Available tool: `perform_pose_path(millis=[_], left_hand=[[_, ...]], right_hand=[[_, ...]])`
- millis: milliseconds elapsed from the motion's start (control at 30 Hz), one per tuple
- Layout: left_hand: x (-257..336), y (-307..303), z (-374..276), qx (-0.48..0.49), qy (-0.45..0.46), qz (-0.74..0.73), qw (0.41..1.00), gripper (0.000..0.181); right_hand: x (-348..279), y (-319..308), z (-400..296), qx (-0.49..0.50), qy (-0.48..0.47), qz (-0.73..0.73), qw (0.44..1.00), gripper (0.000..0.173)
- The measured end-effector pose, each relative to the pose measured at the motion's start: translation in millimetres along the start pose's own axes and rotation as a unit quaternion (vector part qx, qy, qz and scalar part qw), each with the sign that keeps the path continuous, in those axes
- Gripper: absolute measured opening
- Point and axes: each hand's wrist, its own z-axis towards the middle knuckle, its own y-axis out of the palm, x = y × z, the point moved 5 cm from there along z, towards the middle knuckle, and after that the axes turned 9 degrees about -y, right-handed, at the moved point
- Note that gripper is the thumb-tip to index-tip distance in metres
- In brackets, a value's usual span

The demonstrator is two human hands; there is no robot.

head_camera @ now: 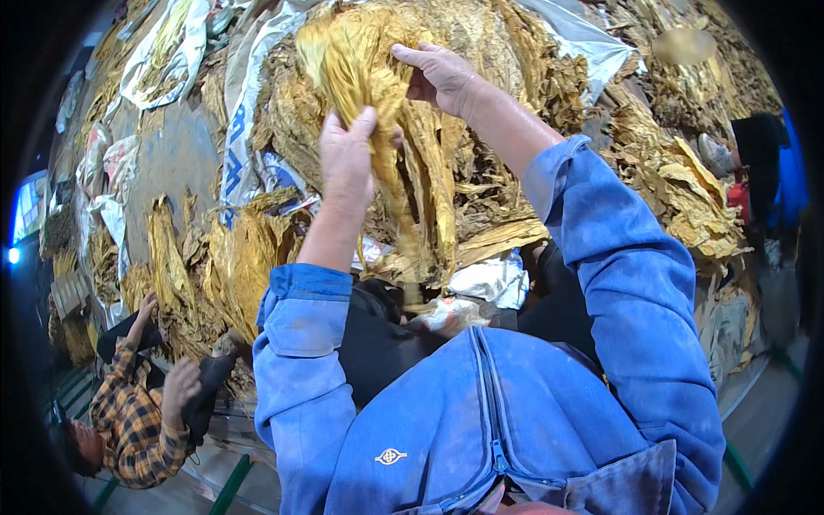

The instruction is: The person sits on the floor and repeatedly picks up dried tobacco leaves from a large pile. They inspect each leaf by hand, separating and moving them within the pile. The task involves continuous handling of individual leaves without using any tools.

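My left hand (347, 158) grips a bunch of dried yellow-brown leaves (351, 71), which look like tobacco leaves; the bunch is partly blurred. Its upper part fans out beyond my thumb, and its narrow ends trail toward my lap. Just to the right, my right hand (441, 77) is beside the bunch, with thumb and fingers apart; its curled fingers are partly hidden. Beneath both hands lies a large heap of dried leaves (502, 32). Several long leaves (441, 206) hang down its near side, close to my knees.
White woven plastic sheets (241, 141) lie among the heaps, some bearing print. A crumpled white bag (492, 280) rests by my lap. At left, a person in a checked shirt (138, 425) sits by upright leaves (241, 264). More leaves (676, 187) are piled at right, near another person (766, 167).
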Motion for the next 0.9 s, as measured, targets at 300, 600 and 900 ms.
perform_pose_path(millis=[300,600,900], left_hand=[[205.6,-238.0,-83.3,0.328,0.251,0.399,0.819,0.052],[-34.4,-426.3,-213.8,0.491,0.024,0.565,0.663,0.052],[-105.0,-445.6,-212.8,0.499,-0.082,0.501,0.702,0.051]], right_hand=[[6.4,70.8,-35.3,-0.231,0.063,-0.059,0.969,0.021],[76.4,74.4,-128.2,-0.355,0.107,-0.26,0.891,0.034],[129.0,39.8,-178.0,-0.226,0.191,-0.204,0.933,0.029]])
